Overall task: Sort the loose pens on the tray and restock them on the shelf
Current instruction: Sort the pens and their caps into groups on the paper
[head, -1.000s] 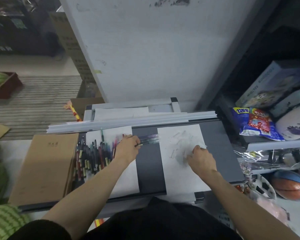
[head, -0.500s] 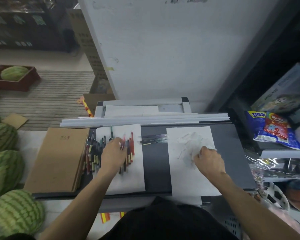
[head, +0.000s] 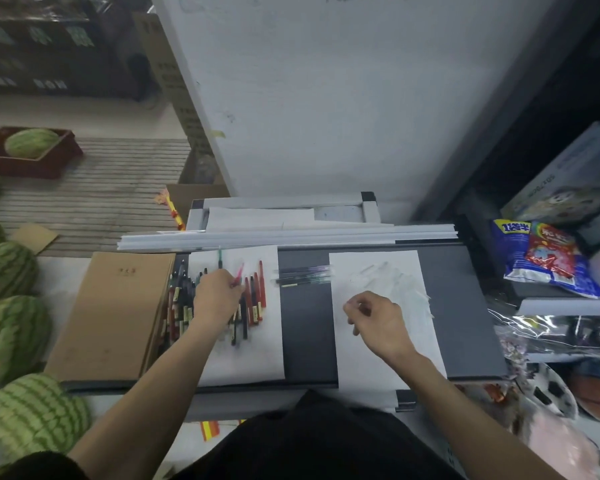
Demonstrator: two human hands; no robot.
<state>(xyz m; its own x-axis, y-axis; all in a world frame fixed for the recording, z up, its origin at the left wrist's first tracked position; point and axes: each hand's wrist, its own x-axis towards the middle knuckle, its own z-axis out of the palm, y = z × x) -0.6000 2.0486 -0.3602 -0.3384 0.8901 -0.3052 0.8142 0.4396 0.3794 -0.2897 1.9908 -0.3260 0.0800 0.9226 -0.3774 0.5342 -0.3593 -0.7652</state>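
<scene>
Far out to the left of the left hand sits a stack of brown notebooks [head: 113, 317], touching the edge of the pen pile. The left hand [head: 217, 299] is down on the loose pens [head: 250, 303], fingertips pinching what looks like a pink pen [head: 238, 276] at the pile's far edge. Red pens fan out just right of that hand, dark ones hide under and left of it, all on a white sheet [head: 243, 358] on the grey tray [head: 307, 327]. Between the two hands lies a small sorted group of dark pens [head: 303, 275]. The right hand [head: 378, 318] hovers loosely curled over the second sheet [head: 374, 365], and whether it holds anything I cannot tell. Best bet: lift one pen clean, tip up, so the neighbours don't roll, then lay it parallel with its matching group.
</scene>
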